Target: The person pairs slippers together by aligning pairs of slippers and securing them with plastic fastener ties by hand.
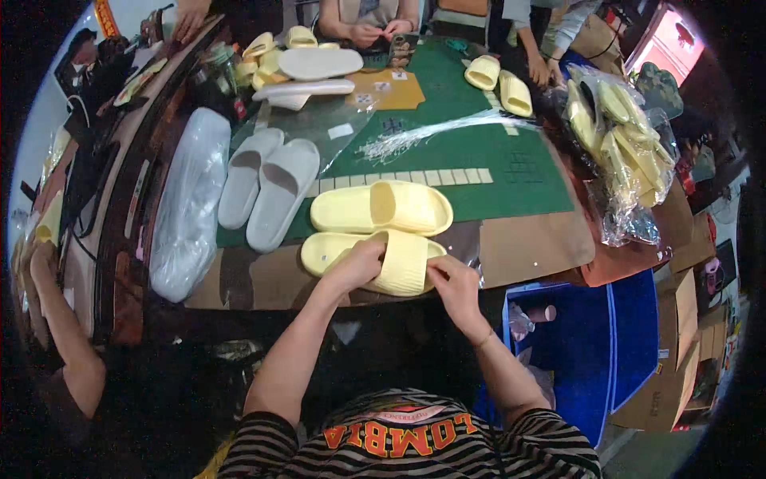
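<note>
Nearest me on the table lies a yellow slide slipper, toe to the right, with a broad ribbed strap. My left hand reaches under that strap from the heel side and grips it, its fingertips hidden inside. Closed at the toe end is my right hand, its fingers pinching the slipper's edge. Just beyond, parallel to it and untouched, rests a second yellow slipper. Two grey slippers, a nearer one and another, lie to the left.
A clear-wrapped pale bundle is at the table's left. Farther off are white slippers, clear plastic film, and a yellow pair. Bagged yellow slippers sit at right, above a blue bin. Co-workers' hands work around the edges.
</note>
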`<act>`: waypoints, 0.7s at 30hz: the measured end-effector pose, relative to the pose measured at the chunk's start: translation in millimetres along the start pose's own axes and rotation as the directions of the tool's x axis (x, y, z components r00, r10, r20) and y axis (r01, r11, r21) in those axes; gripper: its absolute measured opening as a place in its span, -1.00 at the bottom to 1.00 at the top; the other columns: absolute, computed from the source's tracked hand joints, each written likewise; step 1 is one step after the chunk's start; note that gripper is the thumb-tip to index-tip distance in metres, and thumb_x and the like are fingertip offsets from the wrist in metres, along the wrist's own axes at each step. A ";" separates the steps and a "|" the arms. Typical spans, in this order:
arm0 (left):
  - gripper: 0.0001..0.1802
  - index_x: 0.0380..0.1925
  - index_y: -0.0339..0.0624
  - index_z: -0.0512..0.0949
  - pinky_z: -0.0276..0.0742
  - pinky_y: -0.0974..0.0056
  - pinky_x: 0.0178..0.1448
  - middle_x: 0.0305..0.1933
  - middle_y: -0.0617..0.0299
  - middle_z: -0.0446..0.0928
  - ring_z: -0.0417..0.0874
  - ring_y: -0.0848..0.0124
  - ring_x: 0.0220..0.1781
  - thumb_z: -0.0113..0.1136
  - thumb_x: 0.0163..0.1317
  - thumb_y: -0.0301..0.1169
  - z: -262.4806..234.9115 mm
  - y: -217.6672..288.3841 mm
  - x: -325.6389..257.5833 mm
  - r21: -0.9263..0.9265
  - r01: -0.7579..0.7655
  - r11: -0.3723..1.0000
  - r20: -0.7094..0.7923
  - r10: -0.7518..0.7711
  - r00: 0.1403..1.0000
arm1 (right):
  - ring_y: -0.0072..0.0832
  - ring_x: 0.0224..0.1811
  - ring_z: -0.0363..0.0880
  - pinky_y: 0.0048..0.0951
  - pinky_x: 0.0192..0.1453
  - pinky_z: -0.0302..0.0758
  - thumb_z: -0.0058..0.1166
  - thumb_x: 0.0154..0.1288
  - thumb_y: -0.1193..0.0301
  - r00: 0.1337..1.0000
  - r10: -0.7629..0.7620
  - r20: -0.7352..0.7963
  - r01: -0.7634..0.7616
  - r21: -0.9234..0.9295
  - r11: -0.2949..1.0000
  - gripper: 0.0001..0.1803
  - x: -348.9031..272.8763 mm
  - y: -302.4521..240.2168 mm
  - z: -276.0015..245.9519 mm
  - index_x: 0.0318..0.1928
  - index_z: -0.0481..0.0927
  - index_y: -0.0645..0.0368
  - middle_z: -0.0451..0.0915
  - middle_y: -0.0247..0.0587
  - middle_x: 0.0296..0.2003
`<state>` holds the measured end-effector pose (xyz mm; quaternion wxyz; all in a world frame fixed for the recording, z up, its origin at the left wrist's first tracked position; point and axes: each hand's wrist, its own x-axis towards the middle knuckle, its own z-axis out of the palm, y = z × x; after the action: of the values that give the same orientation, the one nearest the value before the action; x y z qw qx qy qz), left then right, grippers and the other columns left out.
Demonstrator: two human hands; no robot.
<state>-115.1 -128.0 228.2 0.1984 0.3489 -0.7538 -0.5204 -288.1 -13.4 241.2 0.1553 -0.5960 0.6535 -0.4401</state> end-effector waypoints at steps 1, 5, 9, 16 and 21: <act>-0.68 -0.10 -0.28 0.54 0.47 0.19 -0.02 -0.12 -0.15 0.58 0.62 0.09 -0.04 0.12 0.10 -0.47 -1.1 -0.3 0.1 0.023 -0.004 1.000 0.013 0.004 1.000 | -0.24 -0.37 0.62 -0.38 -0.31 0.50 0.14 0.12 0.50 1.000 0.014 0.019 -0.014 -0.002 1.000 -0.88 0.3 -1.0 0.9 -0.31 0.62 0.26 0.62 -0.07 -0.39; -0.75 -0.23 -0.34 0.57 0.49 0.12 -0.09 -0.24 -0.19 0.58 0.60 -0.06 -0.15 0.11 0.09 -0.45 -9.6 -24.6 -2.9 0.209 0.003 0.978 -0.005 -0.002 1.000 | -0.43 -0.43 0.58 -0.48 -0.33 0.46 0.15 0.15 0.52 0.995 0.025 0.092 -0.030 0.059 0.998 -0.88 3.2 -5.3 1.9 -0.31 0.60 0.31 0.61 -0.12 -0.44; -0.81 -0.33 -0.33 0.55 0.44 0.40 -0.50 -0.56 0.17 0.56 0.56 0.46 -0.58 0.14 0.17 -0.40 -21.5 13.9 -21.3 -0.131 0.194 0.972 -0.056 -0.203 0.978 | -0.28 -0.47 0.52 -0.39 -0.40 0.42 0.18 0.14 0.51 0.997 -0.063 0.036 0.064 -0.025 0.998 -0.92 2.0 -1.4 -31.7 -0.32 0.61 0.22 0.52 -0.13 -0.46; -0.86 -0.33 -0.34 0.54 0.48 0.46 -0.47 -0.48 0.16 0.58 0.58 0.51 -0.52 0.11 0.23 -0.46 -80.5 9.8 -48.1 -0.326 0.041 0.944 -0.466 -0.198 0.862 | -0.33 -0.42 0.63 -0.44 -0.36 0.49 0.19 0.12 0.51 0.997 0.081 0.017 -0.081 -0.027 0.996 -0.91 -14.8 26.1 -86.9 -0.34 0.62 0.23 0.61 -0.12 -0.44; -0.82 -0.22 -0.38 0.47 0.61 0.38 -0.17 -0.27 0.03 0.59 0.67 0.33 -0.27 0.12 0.26 -0.47 -77.7 10.4 -38.2 -0.582 -0.207 0.786 -0.590 -0.233 0.773 | -0.51 -0.50 0.58 -0.52 -0.40 0.46 0.15 0.19 0.48 0.992 0.114 -0.054 -0.117 -0.055 0.992 -0.91 -20.0 44.4 -101.0 -0.34 0.62 0.26 0.61 -0.22 -0.50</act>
<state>-41.1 -148.0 269.7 0.5391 0.4239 -0.4262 -0.5899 -385.3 40.0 258.0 0.1464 -0.5500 0.7031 -0.4262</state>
